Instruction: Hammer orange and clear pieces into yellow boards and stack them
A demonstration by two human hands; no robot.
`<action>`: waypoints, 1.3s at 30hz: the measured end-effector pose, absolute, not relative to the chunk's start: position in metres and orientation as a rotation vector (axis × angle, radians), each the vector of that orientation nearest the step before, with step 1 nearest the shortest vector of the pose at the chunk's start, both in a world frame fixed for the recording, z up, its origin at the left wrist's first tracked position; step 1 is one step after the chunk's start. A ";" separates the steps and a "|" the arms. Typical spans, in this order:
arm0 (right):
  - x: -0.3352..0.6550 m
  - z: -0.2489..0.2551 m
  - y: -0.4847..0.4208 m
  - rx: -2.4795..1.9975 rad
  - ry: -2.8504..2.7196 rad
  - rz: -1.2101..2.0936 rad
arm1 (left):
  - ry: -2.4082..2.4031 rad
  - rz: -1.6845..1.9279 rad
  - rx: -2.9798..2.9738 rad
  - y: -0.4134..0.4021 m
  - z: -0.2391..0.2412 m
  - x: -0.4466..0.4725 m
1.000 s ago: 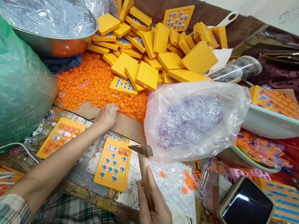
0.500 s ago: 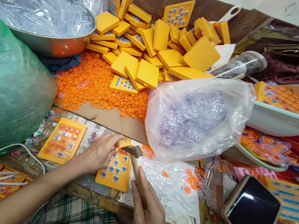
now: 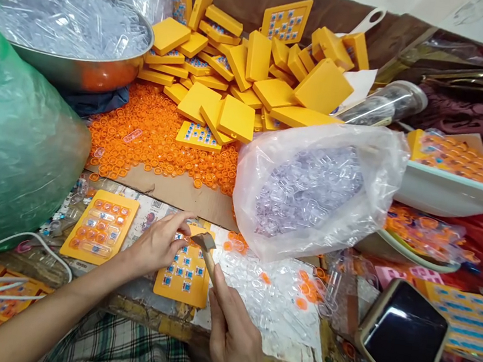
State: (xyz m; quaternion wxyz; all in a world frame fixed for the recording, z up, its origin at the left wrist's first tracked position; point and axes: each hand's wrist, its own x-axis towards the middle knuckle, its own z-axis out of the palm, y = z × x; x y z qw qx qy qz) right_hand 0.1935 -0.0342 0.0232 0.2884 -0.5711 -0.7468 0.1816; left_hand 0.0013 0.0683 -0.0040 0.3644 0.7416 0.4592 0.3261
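Observation:
A yellow panel [image 3: 194, 290] with rows of small blue-and-white switches lies flat on the bench edge before me. At its upper left corner my left hand [image 3: 157, 247] is closed, thumb and index finger pinched round a small orange button cap [image 3: 179, 236] that the fingers partly hide. My right hand [image 3: 235, 337] grips the wooden handle of a hammer [image 3: 209, 263]. The hammer's metal head is over the panel's top row, close to my left fingertips. Left of my hand rests another yellow panel [image 3: 123, 222], fitted with orange and clear caps.
Loose orange caps [image 3: 154, 134] spread behind, under piled yellow panels [image 3: 279, 94]. A white bag [image 3: 247, 205] of clear pieces stands ahead right. A metal basin [image 3: 81, 74] and green bag [image 3: 19, 146] flank the left. Clear caps [image 3: 261, 302] lie right, near a black-screened device [image 3: 402, 344].
The hammer head has shifted left across the panel's top edge, and my right hand has moved with it. My left fingers have drawn back slightly to the left.

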 end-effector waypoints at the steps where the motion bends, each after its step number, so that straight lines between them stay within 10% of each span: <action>1: 0.193 0.023 -0.034 -1.515 -1.990 0.481 | 1.187 0.836 1.898 0.068 -0.004 0.001; 20: 0.214 0.013 -0.039 -1.539 -1.597 0.559 | 1.480 0.838 1.978 0.171 0.001 0.031; 39: 0.197 0.015 -0.036 -1.471 -1.731 0.590 | 1.337 0.895 1.948 0.062 0.007 -0.018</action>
